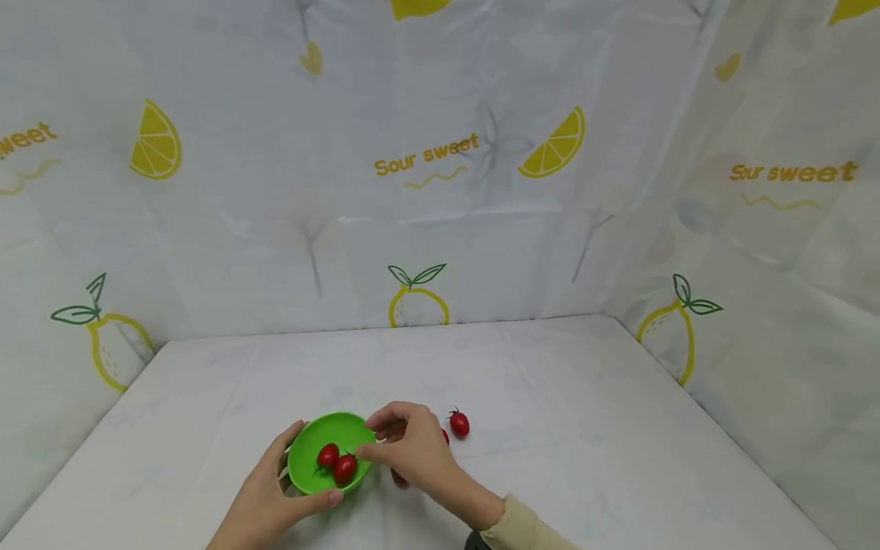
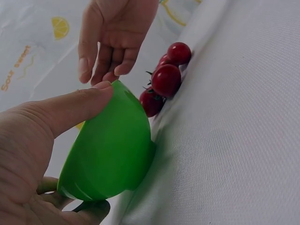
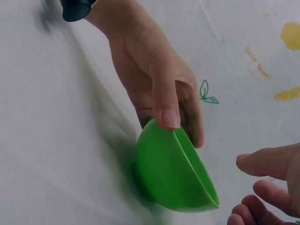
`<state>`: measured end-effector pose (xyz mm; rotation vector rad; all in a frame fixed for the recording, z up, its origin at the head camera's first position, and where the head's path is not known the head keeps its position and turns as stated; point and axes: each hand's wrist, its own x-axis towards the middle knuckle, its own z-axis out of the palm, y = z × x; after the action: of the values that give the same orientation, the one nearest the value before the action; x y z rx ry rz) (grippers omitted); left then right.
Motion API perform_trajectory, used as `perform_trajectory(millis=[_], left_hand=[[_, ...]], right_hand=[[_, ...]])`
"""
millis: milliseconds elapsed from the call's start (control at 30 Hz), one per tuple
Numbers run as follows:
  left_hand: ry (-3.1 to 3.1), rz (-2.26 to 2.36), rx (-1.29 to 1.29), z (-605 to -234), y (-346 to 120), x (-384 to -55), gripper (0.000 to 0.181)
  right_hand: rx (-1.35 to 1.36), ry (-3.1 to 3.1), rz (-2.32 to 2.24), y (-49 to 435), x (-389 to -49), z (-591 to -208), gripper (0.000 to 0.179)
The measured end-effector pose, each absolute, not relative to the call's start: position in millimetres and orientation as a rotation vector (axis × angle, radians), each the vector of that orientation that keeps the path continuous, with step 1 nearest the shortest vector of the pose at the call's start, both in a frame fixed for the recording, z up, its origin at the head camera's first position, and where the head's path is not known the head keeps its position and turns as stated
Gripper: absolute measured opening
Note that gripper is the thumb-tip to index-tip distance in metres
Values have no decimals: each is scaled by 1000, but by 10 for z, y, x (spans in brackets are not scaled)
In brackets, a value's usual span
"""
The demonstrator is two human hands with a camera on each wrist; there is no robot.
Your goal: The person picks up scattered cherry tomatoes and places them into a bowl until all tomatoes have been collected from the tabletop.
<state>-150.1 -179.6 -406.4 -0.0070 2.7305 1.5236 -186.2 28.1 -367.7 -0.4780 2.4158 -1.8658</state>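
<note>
My left hand (image 1: 268, 485) grips a green bowl (image 2: 110, 145), its thumb at the near rim and fingers around the far side. Two red cherry tomatoes with green stems lie inside, one cherry tomato (image 1: 345, 469) nearer the right hand. Over the bowl's right rim hovers my right hand (image 1: 415, 451), thumb and fingers apart with nothing between them. From the right wrist view, that right hand (image 3: 272, 187) faces the bowl's mouth. Several more cherry tomatoes (image 2: 166, 80) sit in a cluster on the table beside the bowl, partly hidden by the right hand in the head view.
A white cloth covers the table (image 1: 584, 428). One cherry tomato (image 1: 459, 424) lies just beyond the right hand. White sheets with lemon prints, such as the back sheet (image 1: 275, 252), rise behind and at both sides.
</note>
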Motion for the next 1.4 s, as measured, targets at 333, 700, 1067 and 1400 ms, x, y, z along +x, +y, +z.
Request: perform_trajectory(millis=[333,700,1067,1400], left_hand=[[2751,1494,0,-4059,-1791,-1476,105],[2766,1497,32,-4032,-1817,-1491,105],[2748,1488,22,-4067,-1807,-1513,108],[2716,1520,-8,-4075,-1810,-1504,106]], right_hand=[[-405,2512,-1844,655,-1954,-3725,26],[-256,2680,-1741,1155,-1918,-3705,27],[-274,2640,-1752,1228,-1823,-3854,31],[-279,2641,-1731,1242,-1839,-3923,34]])
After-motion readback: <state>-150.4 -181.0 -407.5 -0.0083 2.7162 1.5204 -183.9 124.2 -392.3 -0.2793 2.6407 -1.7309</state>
